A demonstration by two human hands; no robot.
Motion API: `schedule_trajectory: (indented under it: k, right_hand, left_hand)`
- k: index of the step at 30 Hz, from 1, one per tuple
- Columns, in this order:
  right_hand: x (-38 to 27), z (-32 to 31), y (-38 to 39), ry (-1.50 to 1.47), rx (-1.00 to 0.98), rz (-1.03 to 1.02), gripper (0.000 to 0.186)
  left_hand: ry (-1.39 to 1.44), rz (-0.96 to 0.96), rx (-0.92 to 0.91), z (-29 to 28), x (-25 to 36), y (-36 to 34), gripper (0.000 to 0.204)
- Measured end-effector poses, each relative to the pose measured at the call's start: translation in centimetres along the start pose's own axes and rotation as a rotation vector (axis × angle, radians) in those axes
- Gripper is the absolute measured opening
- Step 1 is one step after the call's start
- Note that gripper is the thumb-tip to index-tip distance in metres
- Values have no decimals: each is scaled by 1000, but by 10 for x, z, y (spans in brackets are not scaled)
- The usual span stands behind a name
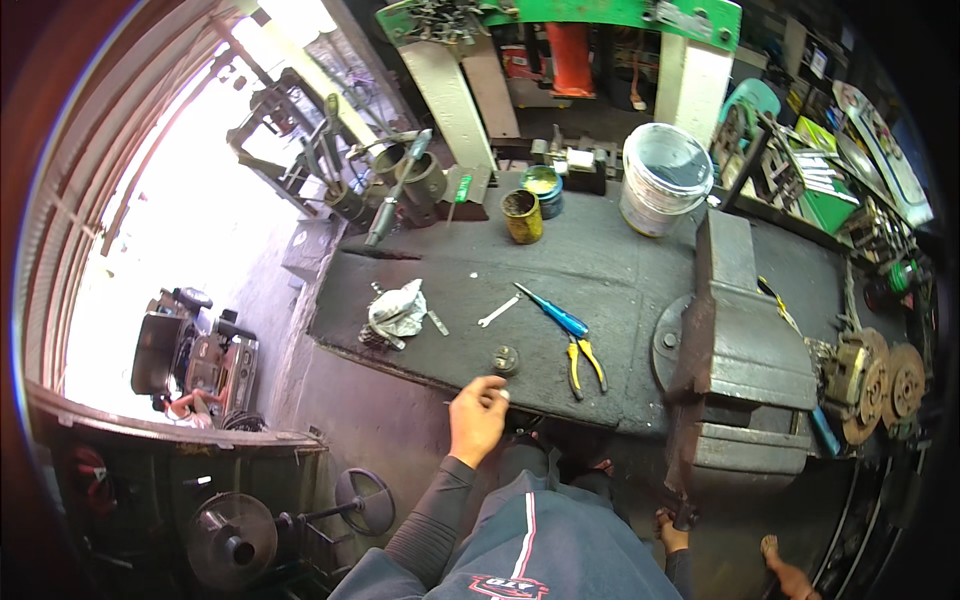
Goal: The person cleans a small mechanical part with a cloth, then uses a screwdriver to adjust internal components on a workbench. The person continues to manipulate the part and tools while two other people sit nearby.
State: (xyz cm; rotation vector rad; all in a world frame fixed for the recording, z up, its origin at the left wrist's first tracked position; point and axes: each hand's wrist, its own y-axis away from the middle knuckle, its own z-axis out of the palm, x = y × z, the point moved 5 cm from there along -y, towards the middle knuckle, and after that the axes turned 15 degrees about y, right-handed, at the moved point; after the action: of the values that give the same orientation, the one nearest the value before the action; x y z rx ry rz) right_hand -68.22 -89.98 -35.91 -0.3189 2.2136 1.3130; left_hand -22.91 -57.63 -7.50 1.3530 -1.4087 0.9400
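Note:
My left hand [478,420] is at the front edge of the black workbench [450,275], its thumb and fingers drawn together in a pinch. A small pale spot shows at the fingertips, too small to name. Just beyond them sits a small round metal part [506,360]. To its right lie yellow-handled pliers [583,362] and a blue screwdriver [557,313], with a small open-end wrench [498,311] farther back. My right hand [673,530] is low, below the large bench vise [750,350], with curled fingers at the end of its screw and handle [685,514].
A crumpled white rag [398,309] lies on the left of the bench. Tins [522,218] and a white bucket [652,190] stand at the back. Brake discs [865,390] crowd the right end. A steering wheel [365,502] is at lower left; another person's limb [790,572] shows at lower right.

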Motion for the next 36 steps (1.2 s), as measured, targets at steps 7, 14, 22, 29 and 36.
schedule_trajectory:
  k: [7, 14, 22, 29, 36]
  right_hand:
    - [121, 44, -31, 266, 306, -118, 10]
    - [83, 106, 4, 76, 159, 136, 14]
    - [-101, 163, 71, -99, 238, 121, 20]
    - [-113, 188, 87, -120, 277, 120, 18]
    - [-13, 226, 114, -257, 442, 137, 10]
  left_hand:
    - [-69, 217, 614, -137, -7, -83, 29]
    - [-249, 214, 688, -201, -30, -162, 36]
    - [44, 197, -12, -100, -16, -207, 30]
    - [278, -13, 198, -59, -106, -399, 42]
    - [684, -334, -141, -19, -69, -417, 23]
